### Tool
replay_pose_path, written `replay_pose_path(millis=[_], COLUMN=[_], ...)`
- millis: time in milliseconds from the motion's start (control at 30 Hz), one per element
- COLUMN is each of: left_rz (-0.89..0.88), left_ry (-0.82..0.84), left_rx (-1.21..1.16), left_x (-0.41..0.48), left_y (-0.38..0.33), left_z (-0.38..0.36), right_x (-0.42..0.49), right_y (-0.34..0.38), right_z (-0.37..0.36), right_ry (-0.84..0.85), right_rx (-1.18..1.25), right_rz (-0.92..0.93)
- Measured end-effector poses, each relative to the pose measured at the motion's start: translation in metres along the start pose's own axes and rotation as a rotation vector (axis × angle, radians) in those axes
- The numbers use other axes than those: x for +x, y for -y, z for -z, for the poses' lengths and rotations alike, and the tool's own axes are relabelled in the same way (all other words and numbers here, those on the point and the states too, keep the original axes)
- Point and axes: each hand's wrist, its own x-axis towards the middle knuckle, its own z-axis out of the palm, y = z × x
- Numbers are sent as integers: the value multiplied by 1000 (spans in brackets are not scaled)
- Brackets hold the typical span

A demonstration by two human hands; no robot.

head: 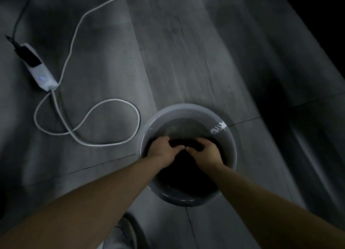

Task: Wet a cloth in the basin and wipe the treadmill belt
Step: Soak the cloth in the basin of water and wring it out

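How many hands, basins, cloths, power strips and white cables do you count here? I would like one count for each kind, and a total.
Hands: 2, left hand and right hand
Basin: 1
Cloth: 1
Power strip: 1
White cable: 1
Total: 6

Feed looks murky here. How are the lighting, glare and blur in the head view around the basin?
Head view: dim, upper right corner falling to black; the dark cloth barely separates from the shadowed water in the basin; a bright glare patch on its far-right rim; floor at right smeared by blur; left hand and right hand, gripping the cloth, are readable.
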Motion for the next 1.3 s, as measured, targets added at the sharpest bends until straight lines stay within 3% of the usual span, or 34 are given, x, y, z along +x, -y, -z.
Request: replay_pose_path(millis=[100,267,400,567,733,1100,1300], left_rz=[64,104,-1,-62,-91,-121,13], left_ry=[30,130,30,-105,-100,-83,6], left_rx=[-139,-690,-632,-611,-564,-489,-781], left_x=[-5,-28,-43,-57,-60,-61,-60], left_y=[1,-6,-16,-26,-22,-21,-20], left_z=[-1,-5,-8,1,4,2,11], right_x=[-1,-13,-29,-44,-47,-47,-44], right_y=[2,13,34,49,47,43,38], right_z=[3,14,13,1,-6,-5,2], right_ry=[20,110,130,34,-9,55,171], right_rx=[102,440,569,457,433,472,579], right_rz=[-21,-125,-67,115,160,106,15])
